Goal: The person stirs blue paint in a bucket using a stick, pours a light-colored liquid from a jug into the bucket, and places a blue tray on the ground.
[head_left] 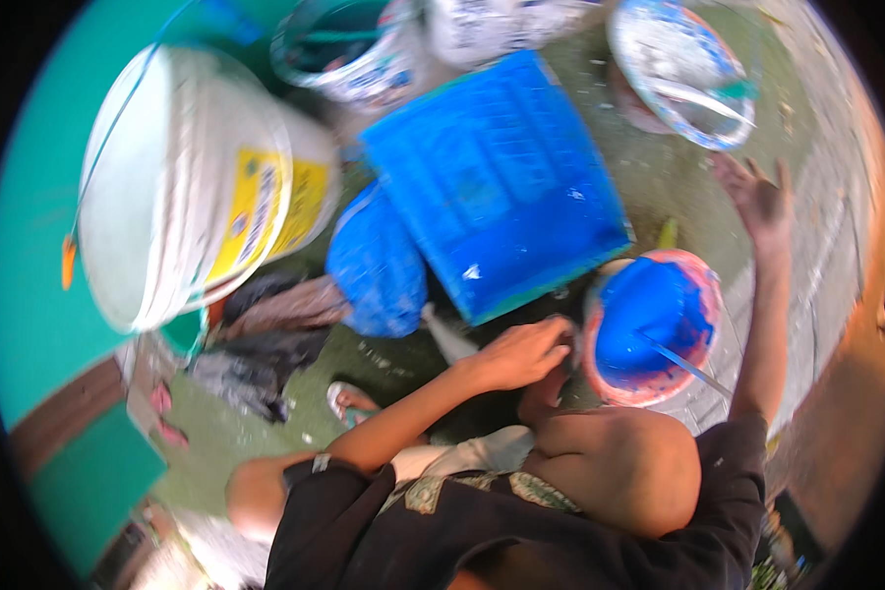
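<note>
My left hand (523,353) is closed, its fingers curled beside the left side of a pink-orange bucket (706,278). Whether they grip anything is hidden. Thick blue paint (649,315) fills much of that bucket, and a thin stick (686,367) leans out of it over the near right rim. My right hand (760,202) reaches out at the far right with fingers spread, holding nothing. Just beyond its fingertips is a paint-smeared white tub (631,44) containing whitish material and a pale tool with a green part (708,101). A ridged paint tray (501,177), coated blue, lies left of the bucket.
A large white bucket with a yellow label (206,187) stands tilted-looking at left by a green wall. A blue plastic bag (379,270) and dark crumpled cloth (256,364) lie near it. Another paint-stained bucket (364,84) and a white sack (497,25) are at the back.
</note>
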Motion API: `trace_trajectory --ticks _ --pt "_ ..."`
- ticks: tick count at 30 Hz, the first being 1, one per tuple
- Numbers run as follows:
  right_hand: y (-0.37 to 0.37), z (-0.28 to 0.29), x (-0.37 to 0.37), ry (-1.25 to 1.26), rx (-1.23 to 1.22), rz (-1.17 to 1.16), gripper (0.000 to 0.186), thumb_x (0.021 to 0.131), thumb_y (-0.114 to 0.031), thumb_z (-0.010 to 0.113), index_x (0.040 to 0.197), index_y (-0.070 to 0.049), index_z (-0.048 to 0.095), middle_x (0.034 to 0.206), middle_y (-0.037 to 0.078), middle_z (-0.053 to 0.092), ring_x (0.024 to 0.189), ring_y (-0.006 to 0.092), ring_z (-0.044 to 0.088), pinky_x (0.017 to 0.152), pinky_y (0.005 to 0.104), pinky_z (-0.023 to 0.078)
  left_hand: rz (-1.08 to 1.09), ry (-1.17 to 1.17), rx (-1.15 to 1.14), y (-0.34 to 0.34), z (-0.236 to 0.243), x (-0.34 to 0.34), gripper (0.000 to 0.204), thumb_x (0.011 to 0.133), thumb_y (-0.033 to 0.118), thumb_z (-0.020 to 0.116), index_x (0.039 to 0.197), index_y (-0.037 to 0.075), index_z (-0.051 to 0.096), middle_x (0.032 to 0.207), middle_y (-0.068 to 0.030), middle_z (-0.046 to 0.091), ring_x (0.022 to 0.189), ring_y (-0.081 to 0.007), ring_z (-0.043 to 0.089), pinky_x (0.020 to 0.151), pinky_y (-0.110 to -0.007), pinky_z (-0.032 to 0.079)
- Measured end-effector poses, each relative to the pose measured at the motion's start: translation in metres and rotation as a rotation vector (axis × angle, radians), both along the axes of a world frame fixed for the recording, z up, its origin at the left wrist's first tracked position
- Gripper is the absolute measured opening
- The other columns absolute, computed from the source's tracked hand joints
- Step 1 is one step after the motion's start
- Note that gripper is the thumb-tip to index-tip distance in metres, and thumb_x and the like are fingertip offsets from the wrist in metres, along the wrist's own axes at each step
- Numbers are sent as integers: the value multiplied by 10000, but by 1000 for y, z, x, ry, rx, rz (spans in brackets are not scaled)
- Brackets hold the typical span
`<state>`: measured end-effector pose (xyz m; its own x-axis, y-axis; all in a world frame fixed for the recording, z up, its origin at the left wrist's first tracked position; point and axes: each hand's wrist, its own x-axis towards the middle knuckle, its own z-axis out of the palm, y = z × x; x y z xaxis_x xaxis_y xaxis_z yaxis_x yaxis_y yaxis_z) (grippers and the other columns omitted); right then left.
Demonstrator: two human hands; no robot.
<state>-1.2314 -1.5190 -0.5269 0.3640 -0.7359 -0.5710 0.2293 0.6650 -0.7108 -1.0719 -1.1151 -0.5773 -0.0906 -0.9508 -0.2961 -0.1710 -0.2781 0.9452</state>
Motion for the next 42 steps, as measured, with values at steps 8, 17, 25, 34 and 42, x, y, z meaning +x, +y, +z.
trace_trajectory --ticks 8,17,25,34,42 --pt "61 18 -89 649 -434 327 778 1028 -632 372 1538 -44 381 1448 191 504 1332 292 500 1177 445 321 129 371 257 -4 -12 -30 452 1029 349 495 1324 9 455 1134 -270 651 1044 -405 658 938 -465 493" --pt "85 -21 -201 656 155 522 949 965 -783 262 1545 -41 376 1552 188 429 1455 331 362 1197 521 229 146 745 422 -14 -18 -65 714 954 140 568 1538 -40 199 1430 -268 480 1300 -340 522 1027 -483 451" --pt "94 -37 -208 783 159 377 1019 939 -803 290 1628 -71 128 1661 206 224 1535 354 208 1197 583 177 791 884 503 -15 12 -100 624 818 128 667 1418 95 496 1229 -160 618 1132 -252 628 869 -345 549" --pt "147 -13 -188 851 184 280 955 912 -852 301 1252 -3 578 1158 133 659 1067 252 592 933 406 431 791 451 471 -21 51 -78 492 851 98 538 1340 90 486 1187 -178 610 1034 -286 628 872 -400 493" --pt "169 130 -172 728 145 489 511 958 -584 528 1156 -123 627 1081 71 677 998 191 620 799 358 490 750 423 550 19 165 -70 843 826 34 544 1612 157 268 1501 -183 384 1373 -341 384 1108 -403 333"
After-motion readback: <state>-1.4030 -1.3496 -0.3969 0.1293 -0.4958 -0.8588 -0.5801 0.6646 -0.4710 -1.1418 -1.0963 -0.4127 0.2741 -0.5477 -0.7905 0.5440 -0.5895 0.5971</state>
